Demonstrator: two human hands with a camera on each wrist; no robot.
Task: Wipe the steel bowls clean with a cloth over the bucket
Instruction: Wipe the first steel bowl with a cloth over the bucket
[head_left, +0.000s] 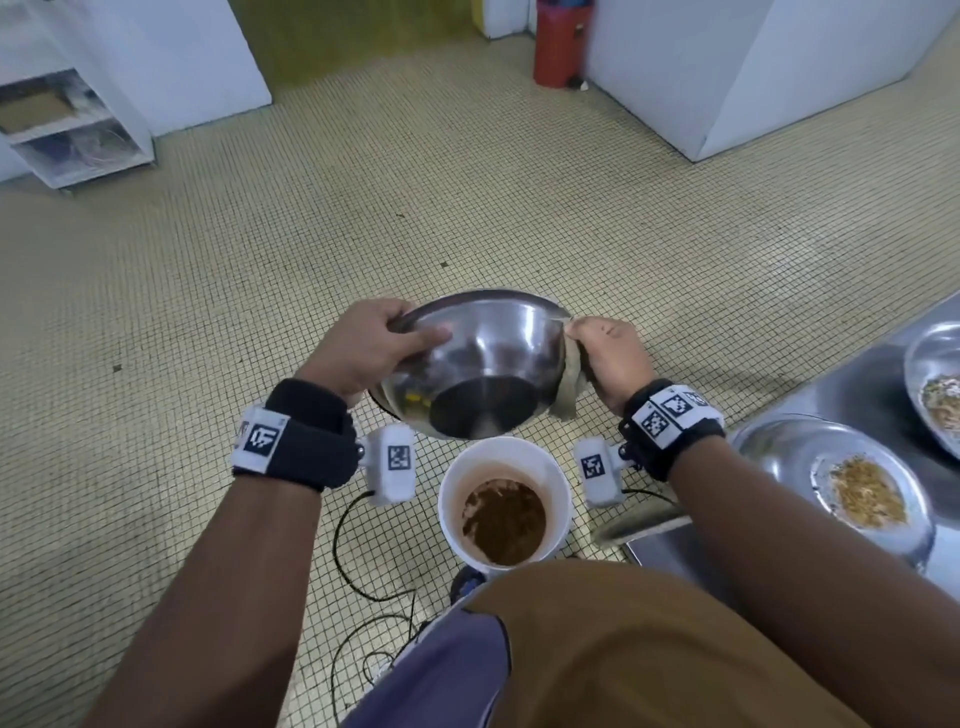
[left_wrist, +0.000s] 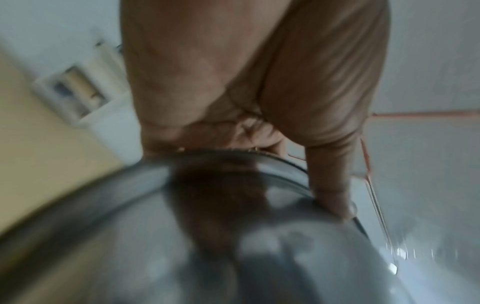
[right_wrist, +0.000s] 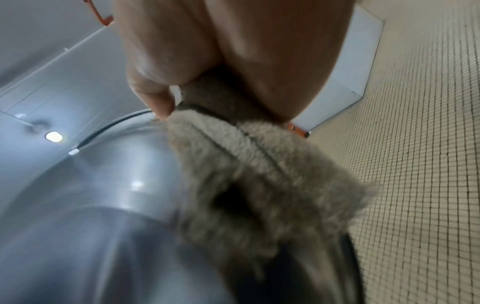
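— Where's the steel bowl (head_left: 483, 364) right now?

— Up in the air between both hands, tilted with its opening toward the person, directly above the white bucket (head_left: 556, 467), which stands on the floor and holds a brown slurry.

— And the fingers?

— The left hand (head_left: 363, 348) grips the bowl's left rim, thumb lying inside, the other fingers (left_wrist: 330, 185) curled round the outside. The right hand (head_left: 608, 358) is closed on a beige cloth (head_left: 569, 384), pressing it against the bowl's right rim; the right wrist view shows the fuzzy cloth (right_wrist: 259, 174) bunched between fingers and steel.

— What about the surface?

— A stainless steel surface (head_left: 857, 384) runs along the right edge. Two more steel bowls sit on it: a nearer bowl (head_left: 779, 441) with yellowish-brown food scraps in its bottom, and a farther bowl (head_left: 919, 358), cut off by the frame, also with scraps.

— The room?

— The floor (head_left: 467, 208) is small yellowish mosaic tile with dark grout. White panels or cabinets (head_left: 779, 78) stand at the back, a red cylinder (head_left: 561, 47) between them. A white shelf unit (head_left: 72, 135) sits at the far left. Black cables (head_left: 343, 545) trail over the floor near the bucket.
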